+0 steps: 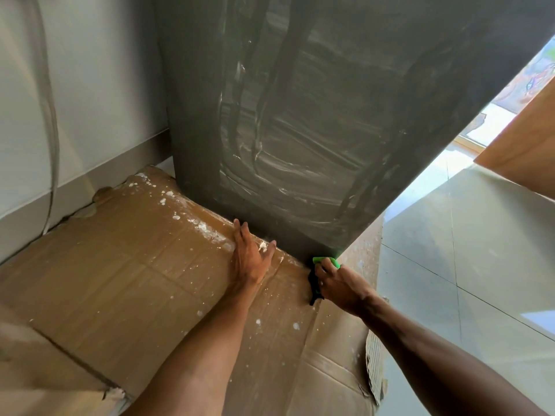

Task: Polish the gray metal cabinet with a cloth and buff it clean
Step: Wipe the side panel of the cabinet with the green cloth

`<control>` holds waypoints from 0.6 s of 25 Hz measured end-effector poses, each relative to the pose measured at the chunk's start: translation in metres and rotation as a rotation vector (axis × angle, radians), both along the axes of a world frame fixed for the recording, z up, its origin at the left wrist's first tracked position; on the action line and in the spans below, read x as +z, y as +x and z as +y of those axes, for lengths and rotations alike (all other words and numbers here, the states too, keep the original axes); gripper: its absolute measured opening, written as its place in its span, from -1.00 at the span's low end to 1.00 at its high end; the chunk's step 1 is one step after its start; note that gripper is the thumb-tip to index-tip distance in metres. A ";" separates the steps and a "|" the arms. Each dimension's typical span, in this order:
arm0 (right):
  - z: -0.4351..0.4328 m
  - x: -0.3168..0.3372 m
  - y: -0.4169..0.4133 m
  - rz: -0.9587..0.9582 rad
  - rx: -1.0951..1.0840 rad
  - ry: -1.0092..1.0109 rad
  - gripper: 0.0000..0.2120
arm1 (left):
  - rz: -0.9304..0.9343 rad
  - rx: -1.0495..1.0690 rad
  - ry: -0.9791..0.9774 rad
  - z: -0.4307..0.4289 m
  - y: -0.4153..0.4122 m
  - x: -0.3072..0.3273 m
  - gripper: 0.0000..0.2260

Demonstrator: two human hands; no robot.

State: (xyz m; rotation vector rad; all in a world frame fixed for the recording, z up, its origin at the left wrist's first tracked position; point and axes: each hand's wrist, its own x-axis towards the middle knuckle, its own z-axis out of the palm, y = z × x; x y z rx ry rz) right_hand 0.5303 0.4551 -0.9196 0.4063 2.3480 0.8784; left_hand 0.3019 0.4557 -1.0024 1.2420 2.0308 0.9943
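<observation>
Polish streaks are spread across the gray metal cabinet (315, 130), standing on cardboard (135, 265); buffing is judged mostly outstanding. A green pad (326, 261) with black cloth (313, 285) is clutched in the right grip (339, 283) at its bottom corner; the left grip (249, 256) is laid flat.

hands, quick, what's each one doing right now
Left hand: open, fingers straight, resting flat on the cardboard beside the cabinet base.
Right hand: curled round the green cloth at the cabinet's bottom corner.
</observation>
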 end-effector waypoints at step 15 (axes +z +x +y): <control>0.080 0.022 -0.289 0.372 0.403 -0.013 -0.62 | -0.096 0.586 0.114 -0.010 -0.086 0.000 -0.48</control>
